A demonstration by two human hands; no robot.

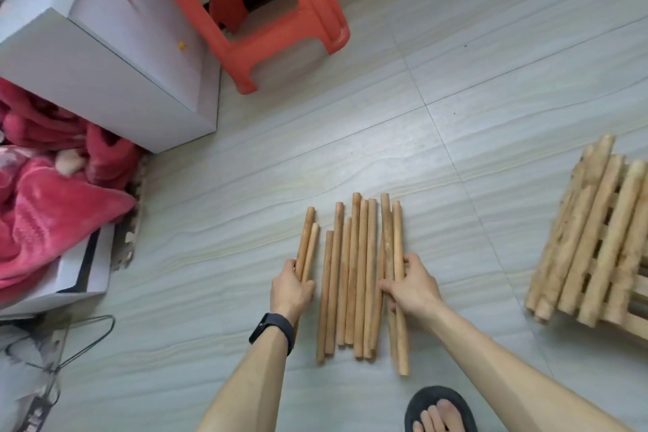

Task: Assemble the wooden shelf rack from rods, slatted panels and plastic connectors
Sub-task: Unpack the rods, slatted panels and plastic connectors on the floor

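Several wooden rods [354, 273] lie side by side on the pale tiled floor, pointing away from me. My left hand [291, 286] grips two rods [306, 245] at the left edge of the row, set slightly apart from the others. My right hand [412, 286] grips the two rods [394, 238] at the right edge of the row, fingers curled over them. A stack of slatted wooden panels [592, 238] lies on the floor at the far right. No plastic connectors are in view.
A red plastic stool [266, 14] stands at the top centre beside a white drawer cabinet [115, 56]. A pink blanket [45, 193] lies on a bed edge at left. A wire hanger [84, 340] lies at lower left. My sandalled foot [440, 410] is at the bottom.
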